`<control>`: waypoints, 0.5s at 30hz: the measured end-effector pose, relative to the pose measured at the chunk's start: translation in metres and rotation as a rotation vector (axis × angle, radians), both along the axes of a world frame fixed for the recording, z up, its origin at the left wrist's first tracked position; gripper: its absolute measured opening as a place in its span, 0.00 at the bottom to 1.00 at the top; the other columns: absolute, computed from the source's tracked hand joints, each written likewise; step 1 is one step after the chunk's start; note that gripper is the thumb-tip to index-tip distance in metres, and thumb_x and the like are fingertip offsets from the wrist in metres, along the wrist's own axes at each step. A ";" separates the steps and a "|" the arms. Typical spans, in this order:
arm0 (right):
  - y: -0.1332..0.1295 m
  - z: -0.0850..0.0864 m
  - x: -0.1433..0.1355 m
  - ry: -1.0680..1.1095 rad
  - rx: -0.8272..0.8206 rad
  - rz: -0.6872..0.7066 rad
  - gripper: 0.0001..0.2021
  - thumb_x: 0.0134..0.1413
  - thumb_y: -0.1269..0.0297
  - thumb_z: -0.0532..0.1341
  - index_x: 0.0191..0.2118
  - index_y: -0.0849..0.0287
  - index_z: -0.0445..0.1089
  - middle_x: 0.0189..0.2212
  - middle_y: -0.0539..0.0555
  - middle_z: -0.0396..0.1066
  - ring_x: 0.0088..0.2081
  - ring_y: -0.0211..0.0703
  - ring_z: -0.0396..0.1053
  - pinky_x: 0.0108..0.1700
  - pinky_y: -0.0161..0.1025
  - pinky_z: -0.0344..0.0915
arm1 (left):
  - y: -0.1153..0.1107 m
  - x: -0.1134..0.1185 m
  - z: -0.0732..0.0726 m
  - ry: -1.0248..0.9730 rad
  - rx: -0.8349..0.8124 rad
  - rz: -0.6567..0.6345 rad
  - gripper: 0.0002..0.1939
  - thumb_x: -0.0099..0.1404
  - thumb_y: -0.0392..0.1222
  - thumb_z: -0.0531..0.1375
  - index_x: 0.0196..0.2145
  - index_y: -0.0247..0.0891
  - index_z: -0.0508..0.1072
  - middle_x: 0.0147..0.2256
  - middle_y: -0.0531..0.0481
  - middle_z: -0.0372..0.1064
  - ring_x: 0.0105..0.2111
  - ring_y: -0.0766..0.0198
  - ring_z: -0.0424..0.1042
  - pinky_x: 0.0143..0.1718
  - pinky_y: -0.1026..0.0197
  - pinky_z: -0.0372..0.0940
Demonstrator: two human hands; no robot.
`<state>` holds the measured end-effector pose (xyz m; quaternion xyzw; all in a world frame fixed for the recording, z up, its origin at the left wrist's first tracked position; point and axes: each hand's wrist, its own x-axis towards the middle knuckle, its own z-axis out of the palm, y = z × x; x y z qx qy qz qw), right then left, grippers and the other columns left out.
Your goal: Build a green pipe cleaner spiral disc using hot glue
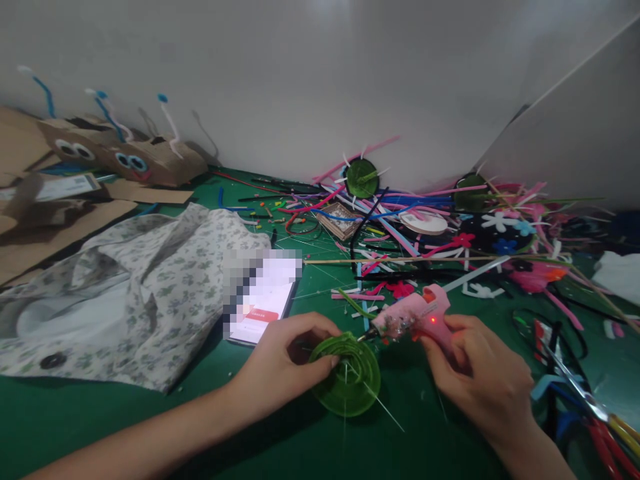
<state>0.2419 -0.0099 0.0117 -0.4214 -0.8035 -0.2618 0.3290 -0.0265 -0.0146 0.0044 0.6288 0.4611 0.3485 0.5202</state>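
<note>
Tabletop: glossy green surface (pixel 270 433) below a plain grey wall (pixel 280 87).
Coil: round, wound green disc (pixel 353 402), lower centre of the frame.
Left hand (pixel 287 357): nearer — thumb and fingers pinch the disc's upper-left part.
Right hand (pixel 483 373): fingers wrapped round the grip of a pink plastic glue gun (pixel 427 317), right of centre.
Nozzle (pixel 369 333): aimed down-left at the disc's upper-right edge — contact unclear.

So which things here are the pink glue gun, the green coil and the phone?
Pink glue gun (pixel 424 317): head view, on its body.
Green coil (pixel 353 385): head view, on its face, near the middle.
Phone (pixel 270 293): head view, on its lit screen.
</note>
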 end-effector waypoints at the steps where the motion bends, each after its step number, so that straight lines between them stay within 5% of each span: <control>1: 0.000 0.000 0.000 0.001 -0.001 -0.006 0.20 0.52 0.69 0.66 0.24 0.55 0.50 0.25 0.48 0.67 0.27 0.33 0.69 0.25 0.31 0.57 | 0.000 0.000 0.000 0.005 0.004 0.008 0.07 0.56 0.34 0.62 0.35 0.36 0.74 0.33 0.50 0.74 0.32 0.64 0.72 0.30 0.66 0.67; 15: 0.002 0.001 0.000 0.072 0.018 -0.025 0.21 0.51 0.69 0.66 0.24 0.56 0.49 0.22 0.46 0.64 0.27 0.34 0.69 0.25 0.31 0.57 | 0.001 0.000 0.000 -0.051 -0.021 0.036 0.06 0.57 0.35 0.62 0.35 0.35 0.73 0.32 0.50 0.74 0.32 0.64 0.73 0.30 0.66 0.68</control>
